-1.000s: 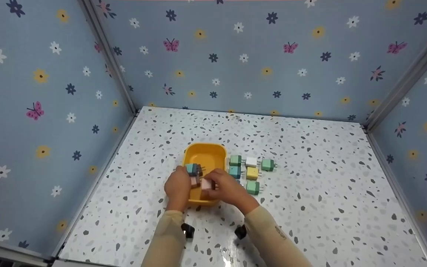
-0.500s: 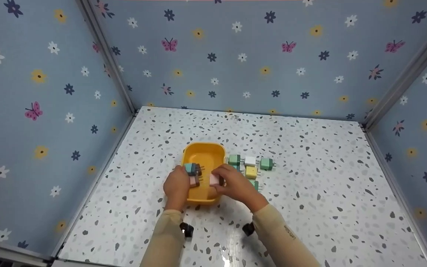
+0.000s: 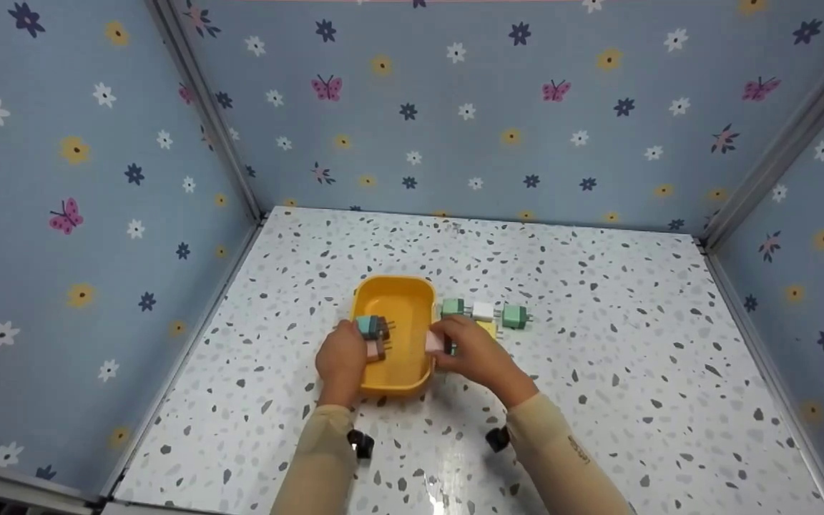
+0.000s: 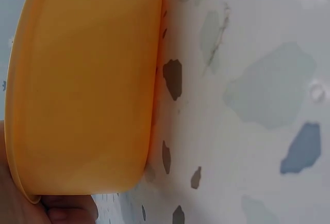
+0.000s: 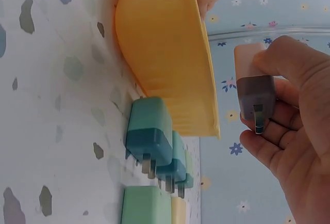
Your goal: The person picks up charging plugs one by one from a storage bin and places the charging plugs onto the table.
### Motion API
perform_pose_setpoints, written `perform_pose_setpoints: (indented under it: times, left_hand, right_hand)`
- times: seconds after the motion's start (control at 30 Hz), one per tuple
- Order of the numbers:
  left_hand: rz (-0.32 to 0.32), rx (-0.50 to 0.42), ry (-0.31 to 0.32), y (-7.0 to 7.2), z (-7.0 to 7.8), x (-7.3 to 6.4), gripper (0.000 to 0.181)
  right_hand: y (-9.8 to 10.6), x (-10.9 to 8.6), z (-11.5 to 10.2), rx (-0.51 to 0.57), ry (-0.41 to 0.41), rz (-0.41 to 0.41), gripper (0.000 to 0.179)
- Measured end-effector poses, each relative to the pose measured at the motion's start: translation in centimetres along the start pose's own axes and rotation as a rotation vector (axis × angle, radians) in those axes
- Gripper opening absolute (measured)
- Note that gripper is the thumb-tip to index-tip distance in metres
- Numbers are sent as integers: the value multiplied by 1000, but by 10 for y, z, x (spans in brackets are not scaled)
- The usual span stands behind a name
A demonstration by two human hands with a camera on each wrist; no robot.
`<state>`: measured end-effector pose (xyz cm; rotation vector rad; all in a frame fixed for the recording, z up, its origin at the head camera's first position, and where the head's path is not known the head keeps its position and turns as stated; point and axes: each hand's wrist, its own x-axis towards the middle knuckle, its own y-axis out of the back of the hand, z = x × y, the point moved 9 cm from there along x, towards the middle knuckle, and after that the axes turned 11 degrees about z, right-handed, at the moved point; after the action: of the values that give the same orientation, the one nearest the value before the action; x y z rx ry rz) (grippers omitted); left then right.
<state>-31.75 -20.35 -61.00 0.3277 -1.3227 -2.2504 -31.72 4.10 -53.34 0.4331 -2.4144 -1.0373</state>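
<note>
In the head view my left hand [image 3: 341,359] grips the left rim of a yellow plastic container [image 3: 401,287]. The left wrist view shows its fingers curled under the rim of that container [image 4: 87,90]. A teal plug adapter [image 3: 367,327] and a pink plug adapter [image 3: 373,350] lie inside beside this hand, prongs pointing right. My right hand [image 3: 480,354] pinches another pink plug adapter [image 3: 434,342] with a dark prong end, over the container's right rim. In the right wrist view this pinched adapter [image 5: 255,79] is raised above the table, held between thumb and fingers.
Right of the container stand green adapters [image 3: 516,317], a white adapter [image 3: 483,310] and a yellow adapter [image 3: 488,328], some partly hidden by my right hand. Teal adapters [image 5: 149,128] stand close to the container wall. Patterned panels [image 3: 469,143] enclose the speckled table [image 3: 641,357].
My right hand has moved right with the pink plug adapter, from inside the container to its right rim, covering more of the adapters there. The left hand stays in place.
</note>
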Motion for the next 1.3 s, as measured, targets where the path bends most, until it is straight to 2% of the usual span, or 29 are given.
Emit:
perform_pose_setpoints:
  times: [0.27,0.43,0.77,0.93,1.07,1.3]
  left_hand:
    - [-25,-2,18,-3,-1,0,47]
    - [-19,-6,16,-3,-1,1,47]
    - [-22,-2,10,-1,-2,0,48]
    - [-22,11,-2,-2,-1,1,47]
    - [-13,32,-10,-2,0,2,45]
    - [-27,-21,17,-2,-1,1,47]
  right_hand:
    - [11,-3,16,-21,3,34,37]
    - [20,-5,25,-14,2,64,35]
    - [31,-13,53,-39,-88,79,38]
    - [38,-18,64,-32,-92,99,44]
    - [44,-21,71,-43,-80,119,41]
    - [50,-25,85,-39,-128,118,37]
